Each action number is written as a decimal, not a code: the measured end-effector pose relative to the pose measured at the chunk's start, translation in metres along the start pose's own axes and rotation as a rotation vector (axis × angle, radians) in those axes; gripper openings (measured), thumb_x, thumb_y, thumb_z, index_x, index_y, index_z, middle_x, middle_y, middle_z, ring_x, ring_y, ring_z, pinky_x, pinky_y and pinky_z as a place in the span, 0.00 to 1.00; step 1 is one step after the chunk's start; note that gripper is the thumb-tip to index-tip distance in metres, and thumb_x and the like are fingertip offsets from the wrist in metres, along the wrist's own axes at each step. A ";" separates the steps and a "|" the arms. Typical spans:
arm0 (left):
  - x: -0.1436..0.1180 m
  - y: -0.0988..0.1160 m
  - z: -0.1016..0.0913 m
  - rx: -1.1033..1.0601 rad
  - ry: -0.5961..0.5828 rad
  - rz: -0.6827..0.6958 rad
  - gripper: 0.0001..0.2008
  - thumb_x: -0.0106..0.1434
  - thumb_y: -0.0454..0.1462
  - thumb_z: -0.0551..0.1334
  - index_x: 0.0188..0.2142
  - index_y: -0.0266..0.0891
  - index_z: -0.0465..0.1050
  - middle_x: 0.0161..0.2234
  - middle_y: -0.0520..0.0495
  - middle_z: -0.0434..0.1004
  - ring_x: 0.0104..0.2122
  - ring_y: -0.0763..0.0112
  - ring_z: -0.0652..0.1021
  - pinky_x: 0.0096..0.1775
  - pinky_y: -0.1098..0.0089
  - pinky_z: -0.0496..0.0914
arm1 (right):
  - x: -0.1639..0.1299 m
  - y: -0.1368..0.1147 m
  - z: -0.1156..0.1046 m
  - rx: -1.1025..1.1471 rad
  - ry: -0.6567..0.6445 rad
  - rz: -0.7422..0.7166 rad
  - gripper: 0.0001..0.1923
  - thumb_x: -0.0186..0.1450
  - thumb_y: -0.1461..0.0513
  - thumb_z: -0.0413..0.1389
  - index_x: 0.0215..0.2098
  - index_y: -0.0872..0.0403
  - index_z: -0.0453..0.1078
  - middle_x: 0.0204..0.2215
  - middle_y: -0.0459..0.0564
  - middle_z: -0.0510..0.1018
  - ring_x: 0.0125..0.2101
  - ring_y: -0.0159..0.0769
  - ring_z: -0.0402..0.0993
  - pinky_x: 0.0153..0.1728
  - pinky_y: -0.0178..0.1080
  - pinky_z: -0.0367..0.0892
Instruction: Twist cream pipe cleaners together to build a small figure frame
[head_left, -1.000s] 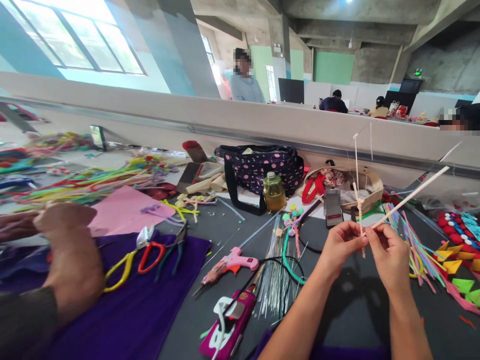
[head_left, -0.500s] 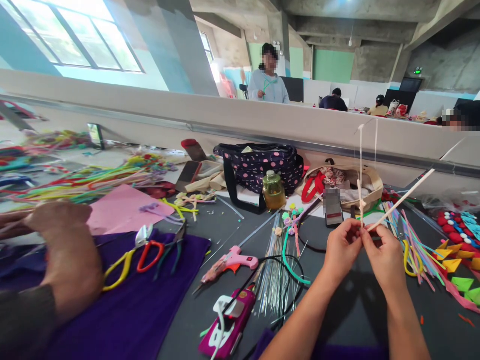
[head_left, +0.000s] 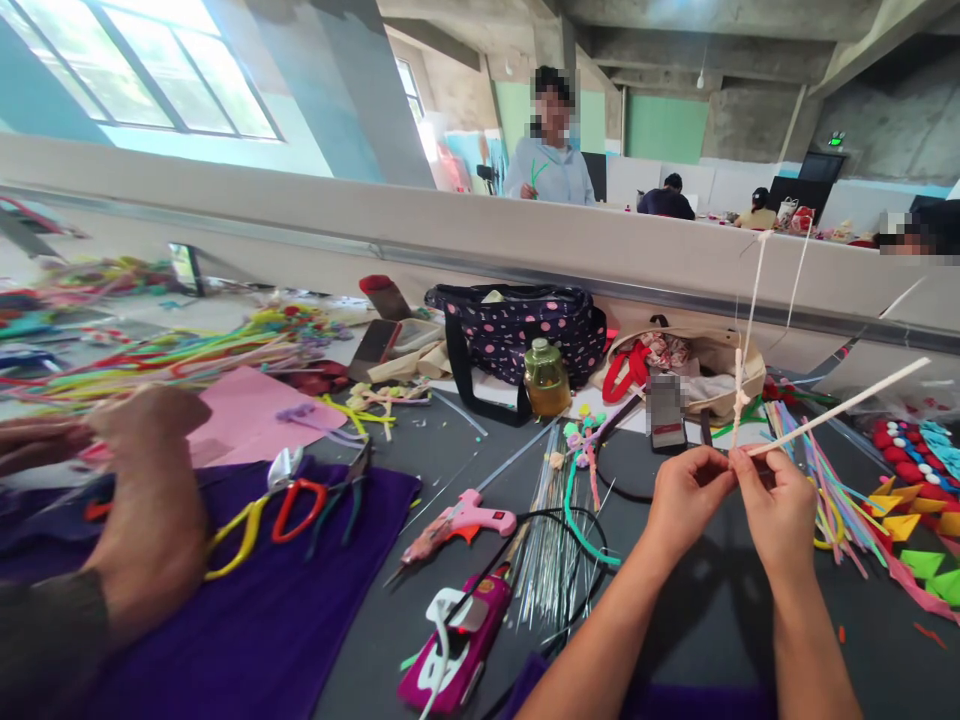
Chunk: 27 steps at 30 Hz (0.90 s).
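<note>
My left hand (head_left: 686, 492) and my right hand (head_left: 778, 505) meet above the dark table, fingertips pinched together. Between them is the base of an upright, thin cream stem (head_left: 752, 310), wrapped in fuzzy material low down with a small knot on it. A cream pipe cleaner (head_left: 855, 405) slants up to the right from my right fingers. One thin strand bends over from the stem's top and hangs down on the right. The fingers hide exactly where the pipe cleaner meets the stem.
A pink glue gun (head_left: 469, 515), a magenta power strip (head_left: 457, 650) and loose wires (head_left: 551, 550) lie left of my arms. Scissors (head_left: 300, 510) rest on purple cloth beside a co-worker's arm (head_left: 150, 490). Behind stand a bottle (head_left: 547, 380) and a dotted bag (head_left: 517, 325). Coloured pipe cleaners (head_left: 832, 490) lie right.
The stem has tilted and shifted right, and the slanting pipe cleaner has swung lower to the right. My right hand has moved slightly right. The standing person in the background has shifted right.
</note>
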<state>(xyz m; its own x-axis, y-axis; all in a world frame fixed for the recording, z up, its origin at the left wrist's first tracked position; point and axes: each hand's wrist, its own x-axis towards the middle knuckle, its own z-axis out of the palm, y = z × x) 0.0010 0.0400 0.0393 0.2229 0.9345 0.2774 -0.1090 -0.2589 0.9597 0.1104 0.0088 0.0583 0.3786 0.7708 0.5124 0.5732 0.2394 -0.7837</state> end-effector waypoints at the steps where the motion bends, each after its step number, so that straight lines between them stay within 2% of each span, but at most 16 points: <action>1: 0.000 0.000 0.000 0.000 -0.002 -0.004 0.11 0.54 0.43 0.65 0.28 0.35 0.75 0.25 0.48 0.74 0.26 0.72 0.71 0.29 0.75 0.64 | 0.000 0.000 0.000 0.002 0.005 -0.007 0.15 0.62 0.50 0.55 0.32 0.54 0.72 0.27 0.51 0.78 0.27 0.38 0.75 0.28 0.37 0.70; 10: 0.000 0.005 0.001 -0.029 0.013 -0.016 0.10 0.53 0.41 0.64 0.25 0.34 0.74 0.23 0.49 0.72 0.24 0.74 0.69 0.27 0.75 0.62 | 0.001 -0.002 0.000 0.045 -0.051 0.006 0.16 0.62 0.50 0.54 0.32 0.54 0.72 0.28 0.52 0.79 0.27 0.38 0.75 0.28 0.37 0.71; 13: 0.001 0.005 0.000 -0.027 0.033 -0.011 0.10 0.53 0.41 0.64 0.25 0.35 0.74 0.22 0.50 0.71 0.23 0.74 0.68 0.27 0.75 0.61 | 0.002 -0.004 -0.006 0.070 -0.138 0.010 0.16 0.62 0.50 0.54 0.34 0.54 0.72 0.30 0.53 0.79 0.30 0.40 0.76 0.29 0.38 0.72; 16: 0.002 0.004 -0.003 -0.050 0.057 -0.018 0.09 0.52 0.41 0.65 0.25 0.35 0.73 0.22 0.51 0.71 0.23 0.75 0.67 0.26 0.75 0.61 | 0.003 -0.004 -0.017 -0.001 -0.223 -0.009 0.20 0.59 0.49 0.57 0.42 0.53 0.70 0.38 0.55 0.78 0.37 0.43 0.76 0.30 0.39 0.73; 17: 0.003 0.005 -0.004 -0.063 0.059 -0.025 0.10 0.52 0.41 0.66 0.24 0.35 0.73 0.22 0.51 0.70 0.23 0.75 0.67 0.26 0.75 0.61 | 0.003 -0.003 -0.021 -0.050 -0.196 -0.025 0.24 0.57 0.49 0.59 0.46 0.53 0.68 0.42 0.57 0.77 0.40 0.45 0.75 0.30 0.40 0.73; 19: 0.004 0.006 -0.006 -0.091 0.058 -0.042 0.11 0.51 0.42 0.66 0.24 0.35 0.72 0.21 0.51 0.70 0.22 0.76 0.67 0.25 0.75 0.60 | 0.004 -0.001 -0.027 -0.112 -0.035 -0.065 0.34 0.53 0.48 0.63 0.53 0.54 0.64 0.51 0.62 0.71 0.48 0.49 0.71 0.31 0.42 0.74; 20: 0.004 0.006 -0.006 -0.102 0.060 -0.047 0.11 0.51 0.42 0.66 0.24 0.36 0.72 0.20 0.51 0.70 0.22 0.76 0.67 0.25 0.75 0.60 | 0.005 -0.001 -0.029 -0.094 -0.003 -0.062 0.34 0.52 0.48 0.63 0.53 0.54 0.64 0.51 0.62 0.70 0.48 0.49 0.70 0.31 0.42 0.74; 24: 0.002 0.010 -0.004 -0.111 0.062 -0.048 0.12 0.51 0.43 0.67 0.24 0.35 0.71 0.20 0.51 0.70 0.21 0.76 0.67 0.25 0.75 0.61 | 0.005 -0.002 -0.027 0.099 -0.121 0.042 0.19 0.59 0.50 0.57 0.41 0.54 0.71 0.37 0.55 0.77 0.35 0.42 0.75 0.27 0.38 0.74; 27: 0.001 0.013 -0.002 -0.091 0.049 -0.034 0.13 0.51 0.43 0.67 0.24 0.35 0.71 0.21 0.50 0.71 0.22 0.76 0.67 0.25 0.75 0.61 | 0.005 -0.008 -0.023 0.124 -0.124 0.069 0.16 0.61 0.50 0.56 0.35 0.54 0.73 0.30 0.52 0.78 0.28 0.38 0.74 0.24 0.36 0.72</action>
<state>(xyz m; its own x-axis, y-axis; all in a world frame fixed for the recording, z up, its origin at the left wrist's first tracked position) -0.0020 0.0375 0.0522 0.1801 0.9538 0.2405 -0.1901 -0.2062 0.9599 0.1246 -0.0033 0.0751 0.3166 0.8531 0.4147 0.4524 0.2485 -0.8565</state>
